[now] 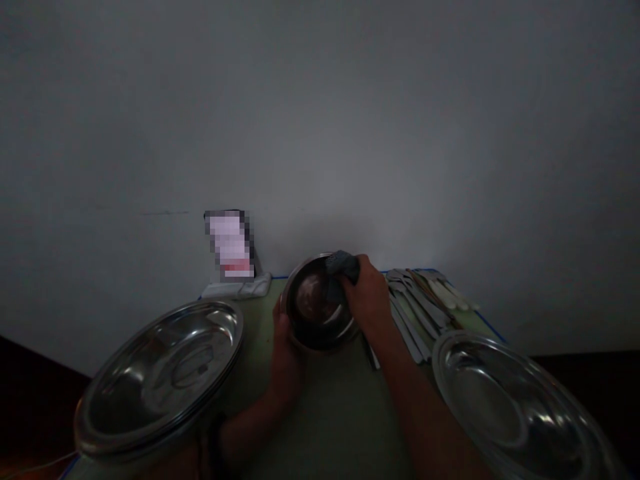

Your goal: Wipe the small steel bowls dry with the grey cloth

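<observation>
A small steel bowl (pixel 315 307) is held tilted above the middle of the table (pixel 330 413), its inside facing me. My left hand (pixel 286 357) grips the bowl's lower left rim, thumb on the edge. My right hand (pixel 367 297) is closed on a dark grey cloth (pixel 341 265) and presses it against the bowl's upper right rim and inner wall. Part of the cloth is hidden by my fingers.
A large steel plate (pixel 160 373) lies at the left and another steel plate (pixel 515 407) at the right front. A row of flat cutlery (pixel 425 300) lies beyond the right plate. A blurred upright card on a white stand (pixel 233 257) leans by the grey wall.
</observation>
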Motion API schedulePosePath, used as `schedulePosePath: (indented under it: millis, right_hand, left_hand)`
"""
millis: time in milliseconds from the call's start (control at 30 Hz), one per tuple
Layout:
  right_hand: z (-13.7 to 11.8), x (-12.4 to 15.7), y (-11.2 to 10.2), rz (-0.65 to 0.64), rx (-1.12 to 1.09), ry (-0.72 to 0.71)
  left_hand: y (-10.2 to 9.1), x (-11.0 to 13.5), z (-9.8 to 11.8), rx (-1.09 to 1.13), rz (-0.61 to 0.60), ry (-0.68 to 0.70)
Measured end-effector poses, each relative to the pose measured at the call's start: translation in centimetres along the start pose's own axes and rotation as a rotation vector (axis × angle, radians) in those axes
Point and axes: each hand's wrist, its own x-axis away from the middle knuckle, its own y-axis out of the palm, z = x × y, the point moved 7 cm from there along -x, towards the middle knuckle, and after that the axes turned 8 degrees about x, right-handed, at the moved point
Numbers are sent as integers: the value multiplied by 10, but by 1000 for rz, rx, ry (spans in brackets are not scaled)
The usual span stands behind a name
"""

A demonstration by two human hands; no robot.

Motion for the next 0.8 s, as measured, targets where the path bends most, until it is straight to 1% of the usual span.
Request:
schedulePosePath:
  millis: [67,100,133,200,233,267,333,367,400,467,533,567,633,700,800]
  right_hand:
    - [-6,-1,-12,18,-24,-9]
    - [-8,-2,-20,45,-43,-18]
    - [-11,-2,-29,82,-66,-34]
    - [-16,-2,-48,171,-122,-83]
    - [-19,-1,-57,212,-150,-120]
    - [-24,1,-65,243,-176,-164]
    - [-32,6,-76,286,-211,-249]
    - [-36,8,-81,303,-224,-284]
    - [-38,10,-84,318,-234,-305]
    - [-37,11,-88,355,-259,-285]
    - [-29,9,-88,394,-300,-183]
    - [-22,7,-86,409,-329,-110]
    - [-10,5,-78,407,-403,37]
    - [-1,3,-64,361,-475,149]
    - [2,2,-41,250,-518,233]
  left_hand:
    - [3,-3,12,20,-13,34]
    - [6,-6,22,-2,-32,46]
    - [13,-10,35,-77,-72,62]
    - [33,-19,68,-276,-156,104]
    - [44,-24,81,-355,-213,78]
    - [56,-27,91,-417,-285,24]
    - [75,-29,101,-464,-405,-139]
    - [82,-29,103,-471,-459,-182]
    - [87,-28,105,-465,-502,-187]
    - [93,-27,108,-438,-554,-93]
    - [94,-28,105,-374,-555,-3]
    - [91,-29,101,-322,-527,-6]
    - [86,-34,90,-177,-426,-54]
    - [82,-39,80,-26,-319,-88]
    - [83,-40,68,112,-205,-109]
